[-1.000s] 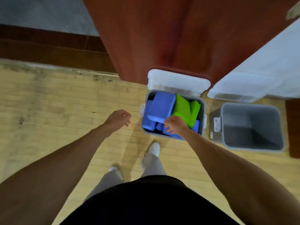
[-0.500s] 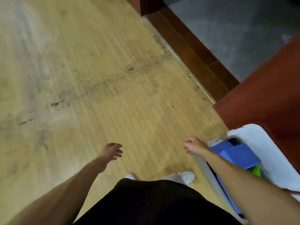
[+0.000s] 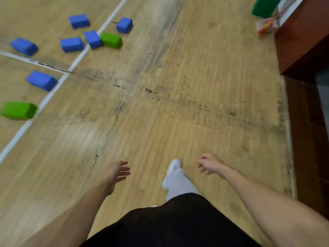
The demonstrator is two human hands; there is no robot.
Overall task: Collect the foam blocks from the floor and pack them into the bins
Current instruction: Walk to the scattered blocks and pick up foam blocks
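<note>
No readable text, label, brand or number shows anywhere on the floor, blocks or furniture.

Stretching the left arm (image 3: 74, 209) forward and low, left grip (image 3: 116, 172) left of the forward shoe (image 3: 174, 164), empty, fingers straight and spread; right arm (image 3: 263, 198) likewise, right grip (image 3: 209, 164) right of that shoe, empty, fingers loosely curled.

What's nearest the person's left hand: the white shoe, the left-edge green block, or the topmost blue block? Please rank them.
From the left hand:
1. White shoe, just right of it.
2. Left-edge green block, far left.
3. Topmost blue block, upper left.
</note>
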